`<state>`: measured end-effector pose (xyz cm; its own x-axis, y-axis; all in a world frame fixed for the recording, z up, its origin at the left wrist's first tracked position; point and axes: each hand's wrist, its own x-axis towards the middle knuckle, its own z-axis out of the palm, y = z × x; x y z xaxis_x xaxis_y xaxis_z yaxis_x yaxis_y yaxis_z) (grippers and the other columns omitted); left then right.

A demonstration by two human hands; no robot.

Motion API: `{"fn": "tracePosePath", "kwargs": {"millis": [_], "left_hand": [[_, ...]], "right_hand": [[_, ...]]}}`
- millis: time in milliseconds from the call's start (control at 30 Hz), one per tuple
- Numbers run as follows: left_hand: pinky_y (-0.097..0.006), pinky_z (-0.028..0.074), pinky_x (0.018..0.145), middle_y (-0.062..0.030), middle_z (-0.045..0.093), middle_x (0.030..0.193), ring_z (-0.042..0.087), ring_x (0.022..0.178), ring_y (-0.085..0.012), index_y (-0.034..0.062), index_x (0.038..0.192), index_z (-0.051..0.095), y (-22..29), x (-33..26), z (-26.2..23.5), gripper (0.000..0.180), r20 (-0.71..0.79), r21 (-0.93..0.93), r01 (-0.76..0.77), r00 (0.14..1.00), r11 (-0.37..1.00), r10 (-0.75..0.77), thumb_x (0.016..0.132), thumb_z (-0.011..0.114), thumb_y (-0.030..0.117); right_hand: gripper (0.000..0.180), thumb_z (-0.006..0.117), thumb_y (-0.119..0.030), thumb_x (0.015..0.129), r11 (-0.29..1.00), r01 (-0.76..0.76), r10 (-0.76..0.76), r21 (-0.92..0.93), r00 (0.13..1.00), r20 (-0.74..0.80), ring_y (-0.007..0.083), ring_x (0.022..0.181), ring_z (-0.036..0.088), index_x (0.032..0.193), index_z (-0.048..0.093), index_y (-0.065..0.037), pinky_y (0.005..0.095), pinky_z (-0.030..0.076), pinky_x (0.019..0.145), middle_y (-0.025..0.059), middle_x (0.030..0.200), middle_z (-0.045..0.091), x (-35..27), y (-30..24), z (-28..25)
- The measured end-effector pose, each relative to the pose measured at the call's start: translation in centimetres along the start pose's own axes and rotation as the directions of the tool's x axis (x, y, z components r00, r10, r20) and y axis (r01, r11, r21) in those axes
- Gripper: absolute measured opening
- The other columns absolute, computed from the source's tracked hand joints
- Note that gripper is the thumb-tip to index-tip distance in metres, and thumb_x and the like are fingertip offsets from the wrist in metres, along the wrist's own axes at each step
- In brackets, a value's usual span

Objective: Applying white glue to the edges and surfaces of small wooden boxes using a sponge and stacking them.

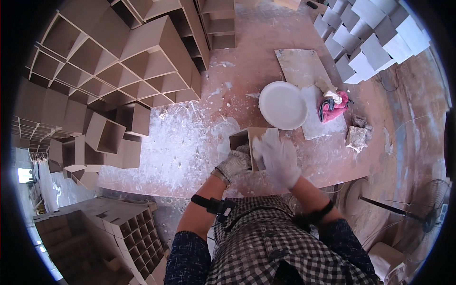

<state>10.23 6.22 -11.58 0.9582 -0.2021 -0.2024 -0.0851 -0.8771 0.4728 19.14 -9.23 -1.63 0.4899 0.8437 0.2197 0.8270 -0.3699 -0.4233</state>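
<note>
In the head view the right hand (281, 159), gloved in white, lies over the open cardboard box (247, 142) and hides most of its right side, so what sits inside the box cannot be made out. The box stands on the dusty reddish worktop (190, 156), near its front edge and straight ahead of the person, with its opening turned to the left and its inside dark. The right hand's fingers (270, 140) lie close together and flat, pressed on the top panel of the box; whether they grip anything underneath cannot be told. The left hand (233, 164), in a grey knit glove, is curled against the lower left edge of the box, fingers bent around that edge. Just beyond the box lies a round white plate (283, 105), partly resting on a pale flat board (304, 71). A pink cloth (334, 107) is bunched to the right of the plate. Brown open cardboard boxes (142, 66) are stacked at the upper left, bent by the lens, and white boxes (370, 38) crowd the upper right corner, cut off by the rim. A divided carton (128, 228) sits low on the left.
</note>
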Motion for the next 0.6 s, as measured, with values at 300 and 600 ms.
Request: {"fn": "tracePosePath", "kwargs": {"millis": [300, 600], "left_hand": [[-0.039, 0.049, 0.071, -0.0087, 0.066, 0.093, 0.061, 0.088, -0.0257, 0.0088, 0.108, 0.061, 1.1, 0.0, 0.4, 0.029, -0.484, -0.162, -0.187, 0.871, 0.969, 0.087, 0.085, 0.050, 0.024], [-0.039, 0.048, 0.075, -0.0103, 0.063, 0.102, 0.058, 0.095, -0.0256, 0.0093, 0.111, 0.061, 1.5, 1.0, -1.0, 0.034, 0.348, 0.274, 0.077, 0.921, 0.959, -0.173, 0.083, 0.055, 0.028]], "right_hand": [[0.032, 0.050, -0.008, 0.079, 0.996, -0.085, 0.079, 0.030, 0.982, 0.171, 0.0275, 0.095, 0.053, 0.110, 0.057, -0.010, 0.0390, 0.047, 0.071, 0.0073, 0.098, 0.055, -3.3, -1.0, 0.7], [0.031, 0.051, -0.007, 0.077, 0.989, 0.035, -0.068, -0.143, 0.970, -0.234, 0.0278, 0.091, 0.054, 0.106, 0.059, -0.015, 0.0377, 0.048, 0.072, 0.0069, 0.096, 0.055, -0.3, 1.7, 2.6]]}}
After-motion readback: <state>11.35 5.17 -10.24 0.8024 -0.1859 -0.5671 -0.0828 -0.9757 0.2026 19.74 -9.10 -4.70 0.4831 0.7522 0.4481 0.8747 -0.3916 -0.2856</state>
